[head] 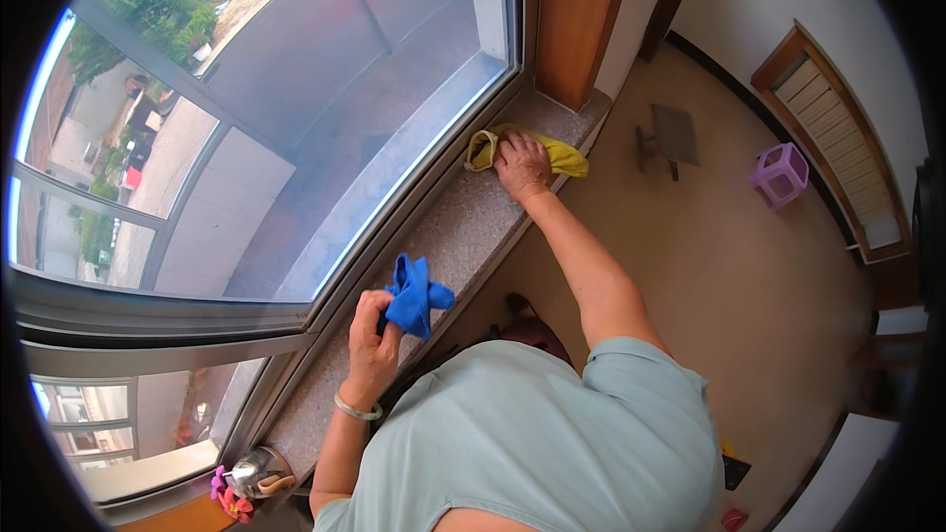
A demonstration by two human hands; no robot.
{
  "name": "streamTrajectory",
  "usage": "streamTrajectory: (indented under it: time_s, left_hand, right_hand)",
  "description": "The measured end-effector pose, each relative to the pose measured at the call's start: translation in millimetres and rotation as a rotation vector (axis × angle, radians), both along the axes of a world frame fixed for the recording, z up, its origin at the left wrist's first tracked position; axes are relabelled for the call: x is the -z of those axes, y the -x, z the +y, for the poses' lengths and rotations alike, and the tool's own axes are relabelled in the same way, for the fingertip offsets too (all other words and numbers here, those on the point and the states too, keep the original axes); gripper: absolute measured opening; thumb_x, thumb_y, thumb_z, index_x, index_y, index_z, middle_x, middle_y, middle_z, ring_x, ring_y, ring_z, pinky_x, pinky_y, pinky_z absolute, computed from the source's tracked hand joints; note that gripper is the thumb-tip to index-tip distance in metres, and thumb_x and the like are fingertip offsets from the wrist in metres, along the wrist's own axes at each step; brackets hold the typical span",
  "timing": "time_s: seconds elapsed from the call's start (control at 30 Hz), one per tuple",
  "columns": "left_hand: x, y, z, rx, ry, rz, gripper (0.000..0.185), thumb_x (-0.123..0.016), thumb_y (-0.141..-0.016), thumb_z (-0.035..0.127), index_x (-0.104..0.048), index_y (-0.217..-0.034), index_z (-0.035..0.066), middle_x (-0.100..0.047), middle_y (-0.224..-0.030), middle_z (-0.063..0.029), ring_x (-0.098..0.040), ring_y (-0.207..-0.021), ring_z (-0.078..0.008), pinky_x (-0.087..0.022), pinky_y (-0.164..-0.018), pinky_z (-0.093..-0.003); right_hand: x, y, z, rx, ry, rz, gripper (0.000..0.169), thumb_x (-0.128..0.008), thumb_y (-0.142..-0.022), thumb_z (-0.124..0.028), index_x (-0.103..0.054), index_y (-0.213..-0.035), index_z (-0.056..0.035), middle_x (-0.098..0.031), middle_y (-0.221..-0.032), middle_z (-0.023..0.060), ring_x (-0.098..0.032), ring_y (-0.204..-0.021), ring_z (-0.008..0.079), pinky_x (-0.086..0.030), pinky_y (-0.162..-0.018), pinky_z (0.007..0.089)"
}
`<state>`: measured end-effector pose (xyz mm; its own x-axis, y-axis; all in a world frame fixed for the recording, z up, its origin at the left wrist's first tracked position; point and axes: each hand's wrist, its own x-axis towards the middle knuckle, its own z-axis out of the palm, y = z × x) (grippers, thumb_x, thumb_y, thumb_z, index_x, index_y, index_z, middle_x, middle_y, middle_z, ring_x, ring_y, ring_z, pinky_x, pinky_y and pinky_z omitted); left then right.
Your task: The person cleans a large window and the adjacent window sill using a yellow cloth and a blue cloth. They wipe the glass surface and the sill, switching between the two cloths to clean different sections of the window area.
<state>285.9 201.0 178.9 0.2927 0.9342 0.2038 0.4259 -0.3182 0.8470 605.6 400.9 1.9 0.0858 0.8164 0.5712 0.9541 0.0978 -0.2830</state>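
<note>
In the head view, my left hand (375,340), with a bangle at the wrist, grips a bunched blue cloth (415,298) above the stone windowsill (451,240). Beyond it, my right hand (525,162) rests on a crumpled yellow cloth (565,157) at the sill's far end, beside the window frame. Part of the yellow cloth hangs at the sill's edge. Its fingers are bent over the cloth, and the palm side is hidden. The large glass window (355,89) is on the left.
A metal kettle (259,471) stands at the sill's near end beside artificial-looking flowers (235,506). A wooden post (580,22) rises at the far end. On the floor are a small dark stool (674,134) and a purple plastic stool (780,174).
</note>
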Motion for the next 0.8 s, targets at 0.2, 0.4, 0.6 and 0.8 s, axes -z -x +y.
streamTrajectory:
  time_s: [0.2, 0.4, 0.6, 0.8]
  left_hand:
    - [-30.3, -95.4, 96.1, 0.063, -0.248, -0.078, 0.027, -0.055, -0.077, -0.012, -0.056, -0.101, -0.001, -0.056, -0.100, -0.0153, -0.057, -0.095, -0.0315, -0.047, -0.087, -0.0352]
    - [31.5, -187.1, 195.6, 0.149, -0.331, 0.161, 0.045, -0.067, -0.082, 0.003, -0.056, -0.126, 0.005, -0.052, -0.126, -0.0198, -0.051, -0.115, -0.0407, -0.044, -0.100, -0.0439]
    - [60.1, -165.3, 169.3, 0.201, -0.284, 0.345, 0.055, -0.068, -0.087, 0.013, -0.049, -0.139, 0.007, -0.048, -0.141, -0.0195, -0.046, -0.128, -0.0382, -0.039, -0.104, -0.0464]
    - [102.4, -109.6, 108.1, -0.348, -0.104, 0.296, 0.035, -0.060, -0.093, 0.025, -0.056, -0.121, 0.006, -0.057, -0.119, -0.0137, -0.051, -0.110, -0.0353, -0.040, -0.092, -0.0464]
  right_hand:
    - [-32.9, 87.8, -73.6, -0.427, 0.192, 0.234, 0.035, -0.065, -0.083, -0.022, -0.063, -0.113, -0.0054, -0.059, -0.126, 0.0161, -0.055, -0.119, 0.0353, -0.043, -0.102, 0.0453]
    - [-43.7, 163.8, -136.3, -1.108, 0.322, 0.111, 0.050, -0.050, -0.094, -0.031, -0.051, -0.138, -0.0071, -0.051, -0.142, 0.0174, -0.046, -0.133, 0.0352, -0.034, -0.110, 0.0500]
    - [-14.7, 122.8, -116.2, -1.122, 0.309, 0.047, 0.052, -0.047, -0.097, -0.033, -0.046, -0.141, -0.0050, -0.048, -0.145, 0.0184, -0.040, -0.137, 0.0356, -0.029, -0.113, 0.0503]
    - [-6.6, 147.7, -85.6, -0.923, 0.328, 0.867, 0.032, -0.054, -0.092, -0.021, -0.051, -0.119, -0.0038, -0.052, -0.115, 0.0151, -0.050, -0.110, 0.0308, -0.040, -0.095, 0.0407]
